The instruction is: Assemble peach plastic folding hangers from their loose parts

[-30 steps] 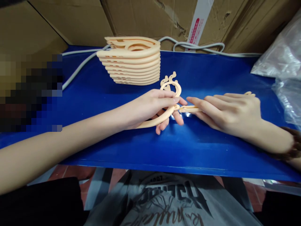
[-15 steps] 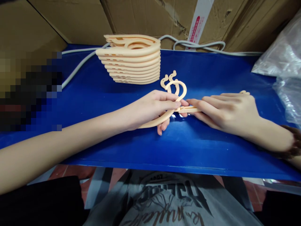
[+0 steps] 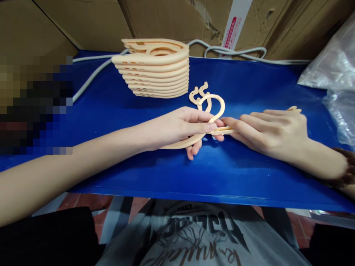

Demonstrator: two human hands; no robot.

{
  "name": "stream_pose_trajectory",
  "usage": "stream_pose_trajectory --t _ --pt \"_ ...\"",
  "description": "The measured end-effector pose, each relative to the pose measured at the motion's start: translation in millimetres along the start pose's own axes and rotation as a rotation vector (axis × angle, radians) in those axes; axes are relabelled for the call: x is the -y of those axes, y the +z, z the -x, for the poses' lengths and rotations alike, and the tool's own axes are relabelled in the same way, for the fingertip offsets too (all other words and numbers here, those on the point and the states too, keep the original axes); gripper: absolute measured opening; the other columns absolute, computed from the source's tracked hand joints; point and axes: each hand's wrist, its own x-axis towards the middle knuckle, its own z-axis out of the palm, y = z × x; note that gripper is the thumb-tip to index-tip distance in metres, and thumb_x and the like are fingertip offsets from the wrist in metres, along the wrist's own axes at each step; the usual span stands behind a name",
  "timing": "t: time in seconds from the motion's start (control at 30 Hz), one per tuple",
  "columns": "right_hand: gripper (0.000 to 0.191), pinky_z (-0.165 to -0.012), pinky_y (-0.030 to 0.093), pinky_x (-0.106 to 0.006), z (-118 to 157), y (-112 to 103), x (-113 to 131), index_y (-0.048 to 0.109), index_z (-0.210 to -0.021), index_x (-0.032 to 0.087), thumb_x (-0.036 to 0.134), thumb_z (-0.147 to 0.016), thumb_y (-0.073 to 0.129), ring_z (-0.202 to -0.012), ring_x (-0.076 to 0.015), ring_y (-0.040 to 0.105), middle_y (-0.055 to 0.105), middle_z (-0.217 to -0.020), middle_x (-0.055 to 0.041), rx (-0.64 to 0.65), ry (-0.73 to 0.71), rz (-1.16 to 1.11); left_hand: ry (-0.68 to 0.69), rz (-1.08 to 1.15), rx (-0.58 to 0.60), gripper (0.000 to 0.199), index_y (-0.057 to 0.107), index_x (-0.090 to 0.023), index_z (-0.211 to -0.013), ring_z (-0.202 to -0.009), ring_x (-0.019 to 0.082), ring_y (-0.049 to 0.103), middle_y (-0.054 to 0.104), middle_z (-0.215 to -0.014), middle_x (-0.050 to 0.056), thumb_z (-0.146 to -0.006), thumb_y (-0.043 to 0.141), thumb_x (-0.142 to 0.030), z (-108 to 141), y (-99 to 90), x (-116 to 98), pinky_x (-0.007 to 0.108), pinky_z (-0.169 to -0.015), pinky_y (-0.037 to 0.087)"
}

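A cream plastic hanger (image 3: pixel 221 104) is stretched between my two hands above the blue table. Its hook curls up and away from me at the centre. My left hand (image 3: pixel 191 123) is closed on it at the joint below the hook, thumb on top, with one curved arm running back under the palm. From the right, my right hand (image 3: pixel 266 131) grips the other, straighter arm, its fingers wrapped over most of that arm. The arm's tip pokes out beyond the knuckles. Two loose cream hooks (image 3: pixel 193 96) lie on the table just behind the held hook.
A stack of cream hangers (image 3: pixel 158 72) stands at the back left of the blue table (image 3: pixel 235 177). Grey cable (image 3: pixel 94 75) runs along the back, before cardboard boxes (image 3: pixel 166 18). Clear plastic bags (image 3: pixel 330 62) lie at the right. A blurred patch covers the far left.
The hanger and its hook have shifted slightly to the right. My right hand has moved a little rightward along with it. Both hands keep their hold.
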Motion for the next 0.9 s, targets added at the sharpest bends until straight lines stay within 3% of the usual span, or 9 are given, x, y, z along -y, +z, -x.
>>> stream_pose_trajectory --t 0.23,0.57,0.7,0.9 --pt "0.030 -0.058 0.034 -0.027 5.3 -2.6 -1.7 0.063 -0.136 0.019 0.026 -0.107 0.056 -0.058 -0.0107 0.053 0.063 -0.064 0.0056 0.019 0.003 0.012 -0.066 -0.011 0.043 0.014 0.069 -0.011 -0.110 -0.051 0.004 0.064 0.076 -0.093 0.002 -0.105 0.057 -0.016 1.1 0.3 -3.1 0.014 -0.052 0.055" --pt "0.024 -0.056 0.033 -0.026 -2.9 2.6 1.0 0.074 -0.109 0.018 0.033 -0.108 0.056 -0.055 -0.0110 0.055 0.065 -0.063 0.0042 -0.009 0.039 -0.074 -0.061 0.020 -0.075 0.020 0.069 -0.011 -0.116 -0.041 0.005 0.057 0.076 -0.090 0.001 -0.104 0.053 -0.014 -1.5 3.6 -2.8 0.017 -0.041 0.051" --pt "0.023 -0.056 0.033 -0.026 -2.9 0.2 1.3 0.075 -0.105 0.019 0.031 -0.108 0.055 -0.055 -0.0114 0.051 0.061 -0.060 0.0045 -0.001 0.031 -0.052 -0.041 -0.040 -0.024 0.019 0.070 -0.013 -0.110 -0.043 0.004 0.058 0.079 -0.103 0.005 -0.105 0.053 -0.019 -0.7 0.5 -0.5 0.016 -0.045 0.053" --pt "0.019 -0.056 0.033 -0.027 0.3 -0.7 1.7 0.071 -0.117 0.019 0.026 -0.107 0.057 -0.057 -0.0109 0.052 0.061 -0.062 0.0050 0.013 0.003 -0.001 -0.021 -0.085 0.065 0.017 0.068 -0.016 -0.110 -0.047 0.003 0.059 0.078 -0.109 0.005 -0.106 0.053 -0.024 0.7 -3.7 0.9 0.015 -0.048 0.054"
